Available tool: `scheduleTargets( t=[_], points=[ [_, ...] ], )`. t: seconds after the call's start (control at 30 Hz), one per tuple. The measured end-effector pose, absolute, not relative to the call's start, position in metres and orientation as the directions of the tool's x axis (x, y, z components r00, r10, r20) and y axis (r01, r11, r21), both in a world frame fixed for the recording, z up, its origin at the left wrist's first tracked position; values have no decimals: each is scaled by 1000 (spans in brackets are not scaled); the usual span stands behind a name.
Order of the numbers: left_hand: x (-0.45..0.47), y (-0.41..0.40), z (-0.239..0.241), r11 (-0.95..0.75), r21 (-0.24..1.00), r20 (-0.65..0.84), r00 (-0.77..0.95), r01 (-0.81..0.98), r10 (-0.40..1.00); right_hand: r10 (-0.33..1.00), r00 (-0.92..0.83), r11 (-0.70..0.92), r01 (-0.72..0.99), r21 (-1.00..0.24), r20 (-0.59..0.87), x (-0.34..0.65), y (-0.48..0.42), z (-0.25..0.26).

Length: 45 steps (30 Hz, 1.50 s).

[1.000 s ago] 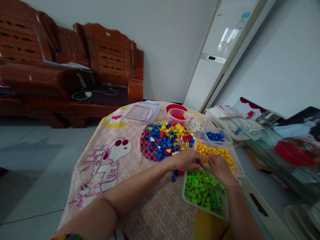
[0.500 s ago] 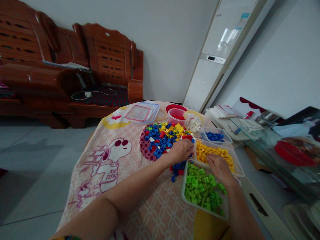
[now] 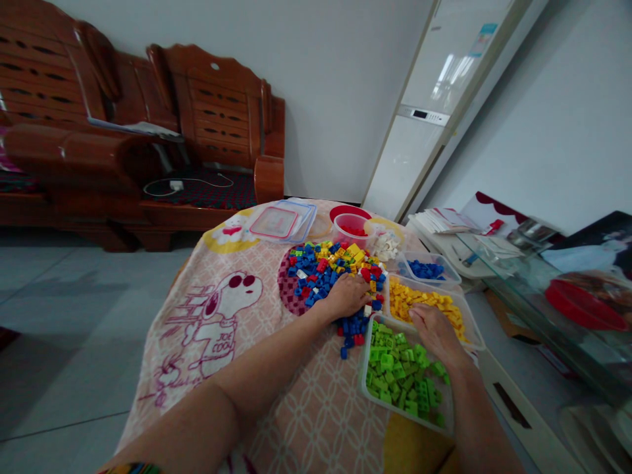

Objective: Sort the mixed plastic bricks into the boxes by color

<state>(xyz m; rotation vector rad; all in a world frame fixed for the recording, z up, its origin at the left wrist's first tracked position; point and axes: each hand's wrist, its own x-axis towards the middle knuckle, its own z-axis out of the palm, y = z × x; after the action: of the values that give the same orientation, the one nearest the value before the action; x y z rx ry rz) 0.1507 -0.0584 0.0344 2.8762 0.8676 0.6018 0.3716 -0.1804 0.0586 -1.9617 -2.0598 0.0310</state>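
A heap of mixed blue, yellow and red bricks (image 3: 328, 271) lies on the cartoon tablecloth (image 3: 222, 316). My left hand (image 3: 348, 295) rests palm down on the near edge of that heap, fingers curled over bricks; what they grip is hidden. My right hand (image 3: 434, 334) lies over the far end of the clear tub of green bricks (image 3: 395, 385), beside the tub of yellow bricks (image 3: 428, 304), fingers bent down, contents hidden.
Behind the heap stand a tub of blue bricks (image 3: 425, 269), a red-brick tub (image 3: 350, 229), white bricks (image 3: 384, 247) and stacked lids (image 3: 281, 222). A wooden sofa (image 3: 123, 131) is at the left. A glass table (image 3: 553, 289) stands at the right.
My left hand left the green tub's edge and moved back and left onto the mixed heap. My right hand stayed over the green tub.
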Motion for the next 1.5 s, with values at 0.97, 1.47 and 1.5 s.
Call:
scheduleTargets(
  t=[0.97,1.47,1.5],
  points=[
    [152,-95,94,-727,684,319,924,-70,211,985,31,10,972,-234,170,374,-179,57],
    [153,-72,79,-753,538,354,709,378,609,987,-2,40,972,-233,161,375,-179,57],
    [153,-68,73,-750,514,344,700,417,626,987,-9,46,973,-227,162,375,-179,57]
  ],
)
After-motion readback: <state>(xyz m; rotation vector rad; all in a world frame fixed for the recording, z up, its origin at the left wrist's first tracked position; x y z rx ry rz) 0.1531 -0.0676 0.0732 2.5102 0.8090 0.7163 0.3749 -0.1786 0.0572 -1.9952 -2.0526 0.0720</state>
